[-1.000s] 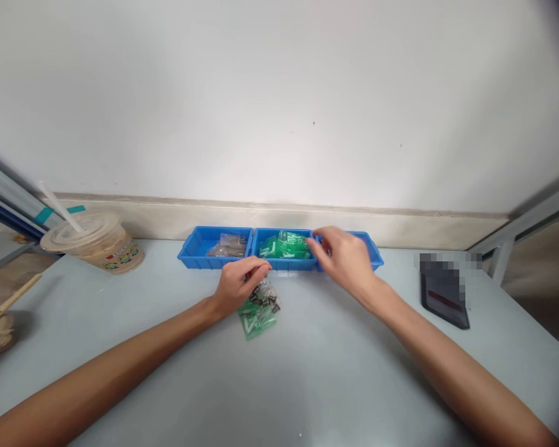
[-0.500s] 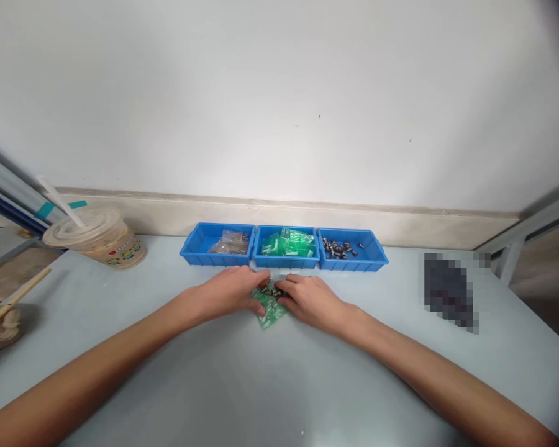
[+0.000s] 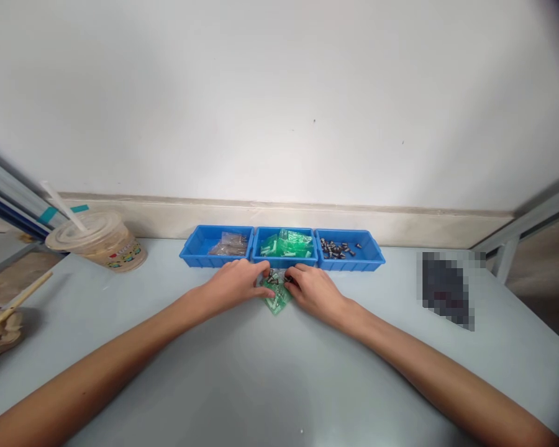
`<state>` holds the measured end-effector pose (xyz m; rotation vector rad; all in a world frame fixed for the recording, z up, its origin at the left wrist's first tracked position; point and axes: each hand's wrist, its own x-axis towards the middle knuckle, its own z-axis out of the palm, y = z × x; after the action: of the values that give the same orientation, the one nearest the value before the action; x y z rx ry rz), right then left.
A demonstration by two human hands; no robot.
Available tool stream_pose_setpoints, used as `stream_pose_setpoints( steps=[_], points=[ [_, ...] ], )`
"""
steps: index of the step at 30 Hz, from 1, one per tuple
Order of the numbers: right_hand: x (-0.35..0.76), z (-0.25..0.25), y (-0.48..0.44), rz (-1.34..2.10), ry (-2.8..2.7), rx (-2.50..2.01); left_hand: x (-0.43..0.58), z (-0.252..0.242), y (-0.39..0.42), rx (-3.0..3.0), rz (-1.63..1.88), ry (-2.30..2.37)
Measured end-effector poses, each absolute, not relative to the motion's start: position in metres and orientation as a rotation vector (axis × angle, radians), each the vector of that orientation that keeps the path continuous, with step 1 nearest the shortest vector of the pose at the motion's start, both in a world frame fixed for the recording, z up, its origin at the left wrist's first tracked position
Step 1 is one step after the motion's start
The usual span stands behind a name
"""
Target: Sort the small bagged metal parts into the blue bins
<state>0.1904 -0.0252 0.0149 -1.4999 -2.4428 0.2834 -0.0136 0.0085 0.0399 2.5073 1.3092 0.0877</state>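
A green-tinted plastic bag [image 3: 276, 304] lies on the table with several small dark-and-silver metal fittings [image 3: 272, 279] at its upper part. My left hand [image 3: 237, 280] is at the bag's left side, its thumb and forefinger apart, the thumb tip over the bag. On the other side my right hand [image 3: 314, 290] has its fingers drawn together around a small metal fitting [image 3: 289, 279], only partly visible. Just beyond the hands stand three blue trays: the left tray [image 3: 195, 247] holds clear bags of brownish pieces, the middle tray [image 3: 285, 262] green bags, the right tray [image 3: 370, 251] loose metal fittings.
A lidded drink cup [image 3: 121, 251] with a straw stands at the back left. Nearer on the left is a wooden object [image 3: 4, 326] with a stick. A pixelated dark item [image 3: 447, 288] lies at the right. The wall [image 3: 279, 112] rises behind the trays.
Both hands and the green bag have shifted slightly away from me and to the right. My left thumb and forefinger stay apart; the right fingers remain drawn together.
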Motion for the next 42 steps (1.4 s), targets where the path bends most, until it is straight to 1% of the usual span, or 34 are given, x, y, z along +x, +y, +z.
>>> stream_pose_setpoints(
  steps=[3, 7, 10, 13, 21, 26, 34, 42],
  points=[
    [0.189, 0.015, -0.027, 0.278, -2.395, -1.529, -0.01, 0.045, 0.006, 2.569, 0.285, 1.372],
    [0.189, 0.014, -0.029, 0.309, -2.318, -1.515, -0.005, 0.039, 0.002, 2.515, 0.655, 1.403],
    [0.189, 0.011, -0.029, 0.333, -2.219, -1.433, -0.002, 0.027, -0.002, 2.377, 0.958, 1.305],
    [0.188, 0.006, -0.029, 0.357, -2.079, -1.32, -0.001, 0.014, -0.005, 2.322, 1.122, 1.209],
    [0.182, 0.002, -0.038, 0.526, -1.763, -1.099, -0.001, 0.004, -0.005, 2.295, 1.219, 1.16],
    [0.18, 0.0, -0.041, 0.673, -1.66, -1.117, -0.001, 0.003, -0.003, 2.326, 1.258, 1.091],
    [0.183, -0.006, -0.03, 1.011, -1.487, -1.117, -0.001, 0.004, -0.005, 2.365, 1.209, 1.063],
    [0.182, -0.005, -0.033, 1.036, -1.463, -1.04, -0.001, 0.003, -0.004, 2.373, 1.226, 1.029]
  ],
)
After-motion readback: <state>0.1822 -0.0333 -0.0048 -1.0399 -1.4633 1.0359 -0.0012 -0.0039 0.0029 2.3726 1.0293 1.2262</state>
